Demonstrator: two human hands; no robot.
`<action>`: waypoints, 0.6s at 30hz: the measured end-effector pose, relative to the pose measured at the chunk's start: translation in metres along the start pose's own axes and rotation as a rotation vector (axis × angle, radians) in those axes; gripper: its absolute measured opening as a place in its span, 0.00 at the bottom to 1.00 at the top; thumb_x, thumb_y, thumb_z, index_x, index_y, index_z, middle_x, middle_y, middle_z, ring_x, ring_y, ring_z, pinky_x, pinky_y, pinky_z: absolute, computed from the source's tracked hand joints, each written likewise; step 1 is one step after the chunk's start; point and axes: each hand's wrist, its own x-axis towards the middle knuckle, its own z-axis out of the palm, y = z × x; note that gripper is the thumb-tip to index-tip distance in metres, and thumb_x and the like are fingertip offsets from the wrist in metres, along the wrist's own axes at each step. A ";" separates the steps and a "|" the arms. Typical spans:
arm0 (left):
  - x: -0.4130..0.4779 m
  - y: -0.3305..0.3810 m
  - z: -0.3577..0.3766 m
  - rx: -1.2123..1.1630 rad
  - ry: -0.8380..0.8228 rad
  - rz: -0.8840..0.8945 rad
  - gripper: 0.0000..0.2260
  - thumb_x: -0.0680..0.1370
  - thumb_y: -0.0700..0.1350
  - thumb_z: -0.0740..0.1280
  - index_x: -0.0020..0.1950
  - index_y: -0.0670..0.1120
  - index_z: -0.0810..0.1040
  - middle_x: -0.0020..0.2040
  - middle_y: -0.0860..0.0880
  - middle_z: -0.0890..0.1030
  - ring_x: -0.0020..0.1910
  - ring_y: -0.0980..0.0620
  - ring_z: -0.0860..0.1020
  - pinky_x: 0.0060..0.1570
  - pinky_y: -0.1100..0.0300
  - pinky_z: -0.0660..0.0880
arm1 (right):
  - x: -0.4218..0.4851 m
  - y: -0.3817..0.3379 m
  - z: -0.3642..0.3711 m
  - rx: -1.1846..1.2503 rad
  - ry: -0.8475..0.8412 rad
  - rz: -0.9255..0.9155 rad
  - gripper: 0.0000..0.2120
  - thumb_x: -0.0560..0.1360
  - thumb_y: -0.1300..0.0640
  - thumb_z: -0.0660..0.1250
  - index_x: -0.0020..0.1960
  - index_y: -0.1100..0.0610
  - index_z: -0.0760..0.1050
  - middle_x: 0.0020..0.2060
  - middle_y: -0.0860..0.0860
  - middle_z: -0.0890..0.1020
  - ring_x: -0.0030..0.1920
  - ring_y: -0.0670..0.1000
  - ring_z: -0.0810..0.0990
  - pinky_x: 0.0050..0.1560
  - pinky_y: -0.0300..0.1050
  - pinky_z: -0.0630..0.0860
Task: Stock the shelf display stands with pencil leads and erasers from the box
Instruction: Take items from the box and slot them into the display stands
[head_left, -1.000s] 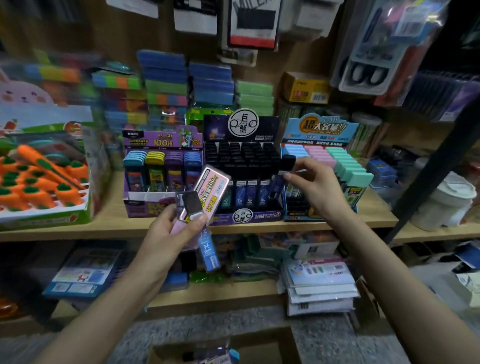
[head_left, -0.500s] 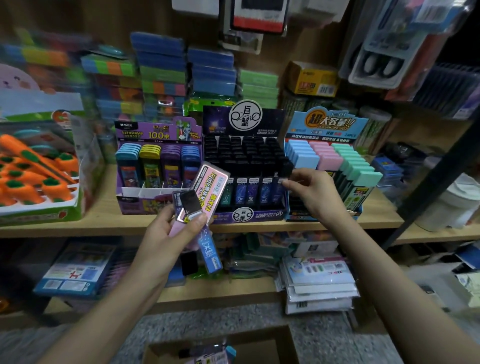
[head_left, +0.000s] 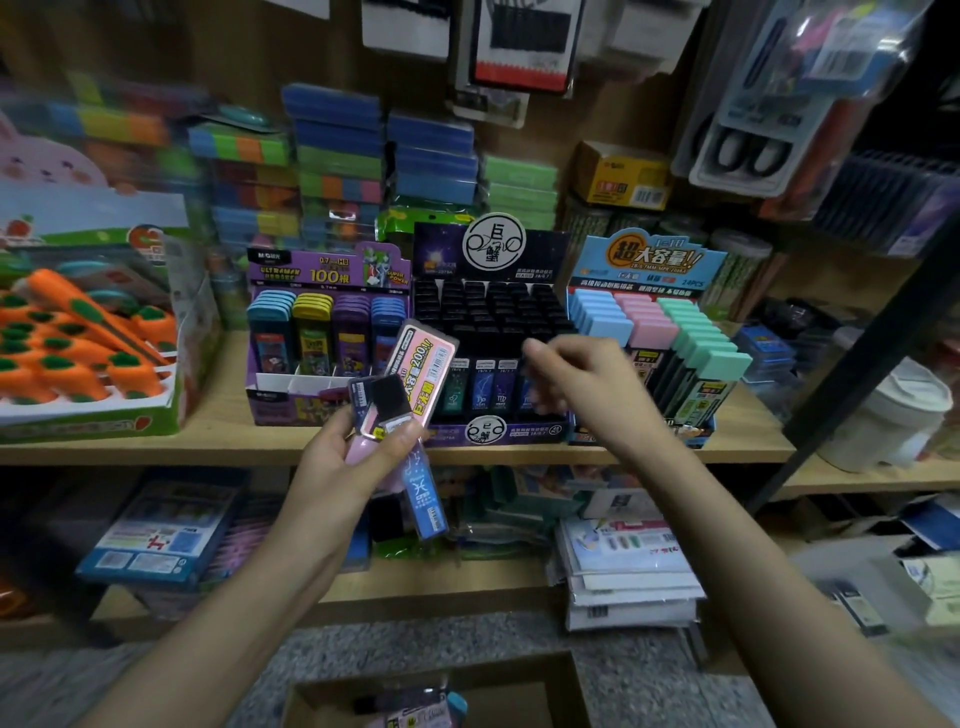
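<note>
My left hand (head_left: 353, 457) grips a fan of pencil lead cases in front of the shelf edge: a pink one (head_left: 422, 374) uppermost, a black-capped one (head_left: 382, 402) and a blue one (head_left: 426, 499) pointing down. My right hand (head_left: 582, 387) hovers with loosely curled fingers before the black display stand (head_left: 493, 312), holding nothing that I can see. To the left stands a purple display stand (head_left: 322, 332), to the right a blue one (head_left: 654, 322) with pastel-capped cases. The open cardboard box (head_left: 561, 691) lies on the floor below.
A tray of orange carrot erasers (head_left: 78, 353) fills the shelf's left end. Stacked coloured boxes (head_left: 337, 156) stand behind the stands. A white paper cup (head_left: 893, 415) sits at the right. Booklets (head_left: 623, 571) pile on the lower shelf. A dark post (head_left: 857, 374) slants at right.
My right hand has pulled back from the gap between the black and blue stands and moved left, towards the cases. My left hand keeps its grip and has barely moved.
</note>
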 end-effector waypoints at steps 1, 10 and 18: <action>0.000 0.001 0.000 -0.006 0.008 0.005 0.21 0.64 0.52 0.72 0.55 0.49 0.78 0.49 0.51 0.85 0.45 0.55 0.83 0.37 0.64 0.79 | -0.005 -0.010 0.010 0.107 -0.071 0.002 0.16 0.78 0.49 0.62 0.36 0.54 0.76 0.28 0.49 0.80 0.30 0.45 0.78 0.32 0.36 0.72; -0.010 0.003 -0.003 0.089 -0.019 0.076 0.15 0.68 0.40 0.73 0.54 0.47 0.77 0.43 0.56 0.85 0.42 0.62 0.82 0.37 0.71 0.75 | -0.033 -0.035 0.067 0.356 -0.366 0.325 0.15 0.74 0.47 0.68 0.41 0.60 0.77 0.30 0.53 0.82 0.31 0.49 0.80 0.32 0.40 0.76; -0.012 0.002 -0.015 0.072 0.110 0.093 0.10 0.71 0.49 0.69 0.50 0.47 0.76 0.38 0.57 0.84 0.36 0.63 0.80 0.33 0.71 0.74 | -0.044 -0.040 0.086 0.595 -0.338 0.321 0.08 0.79 0.60 0.61 0.43 0.60 0.75 0.32 0.52 0.82 0.26 0.45 0.80 0.28 0.35 0.76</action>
